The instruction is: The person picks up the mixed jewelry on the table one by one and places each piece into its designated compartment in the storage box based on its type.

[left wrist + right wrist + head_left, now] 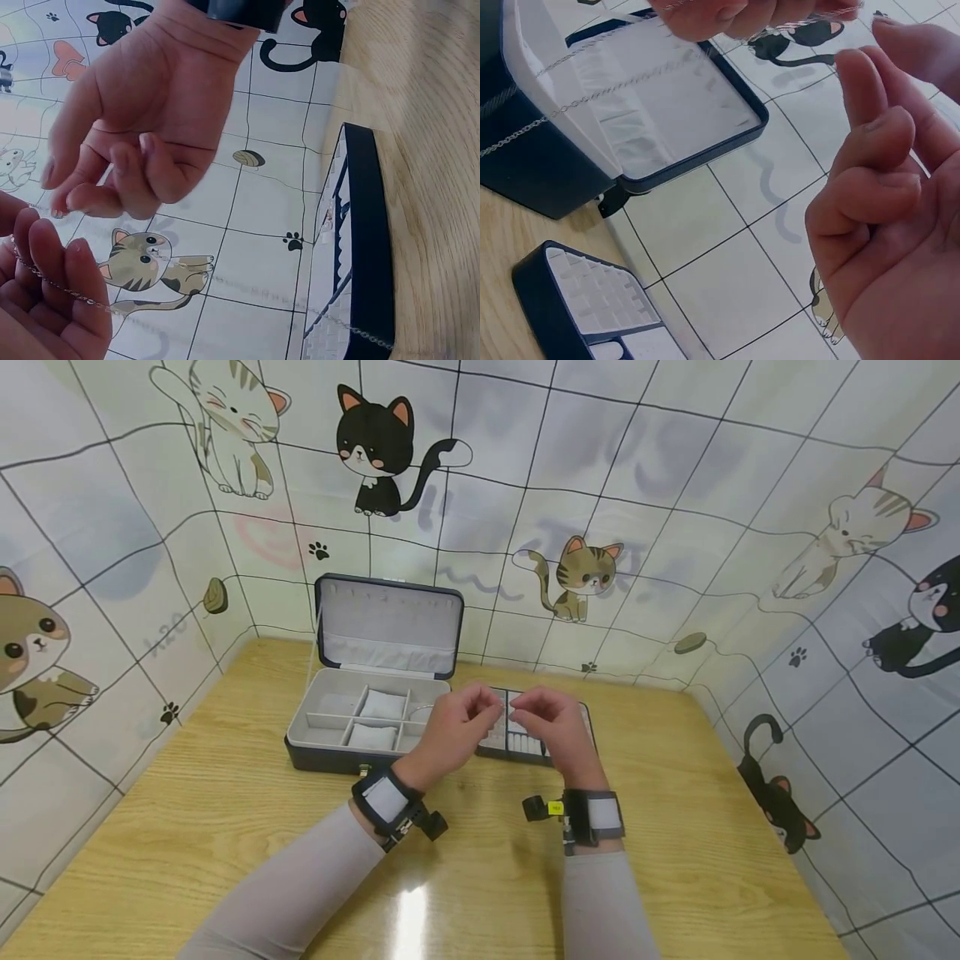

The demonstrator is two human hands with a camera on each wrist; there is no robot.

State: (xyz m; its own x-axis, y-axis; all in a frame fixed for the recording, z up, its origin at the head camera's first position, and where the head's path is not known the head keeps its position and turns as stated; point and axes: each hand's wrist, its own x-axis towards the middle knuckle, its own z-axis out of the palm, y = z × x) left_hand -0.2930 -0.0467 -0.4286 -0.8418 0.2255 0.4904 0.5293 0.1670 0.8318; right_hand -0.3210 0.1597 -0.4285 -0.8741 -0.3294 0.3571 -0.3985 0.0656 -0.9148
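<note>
Looks part done, with an open box [322,757] and tray [540,292] on the desk [675,860] but a chain [88,301] not yet in either, pinched in the air by the left hand [453,727] near the curled right hand [560,727], can't tell if gripping too.

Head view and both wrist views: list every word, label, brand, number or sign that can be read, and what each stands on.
Nothing reads clearly enough to quote.
Yellow label beside the right wrist band: too small to read.
Faint lettering on the left wall: too pale and blurred.
Wrist views: no text seen.
</note>
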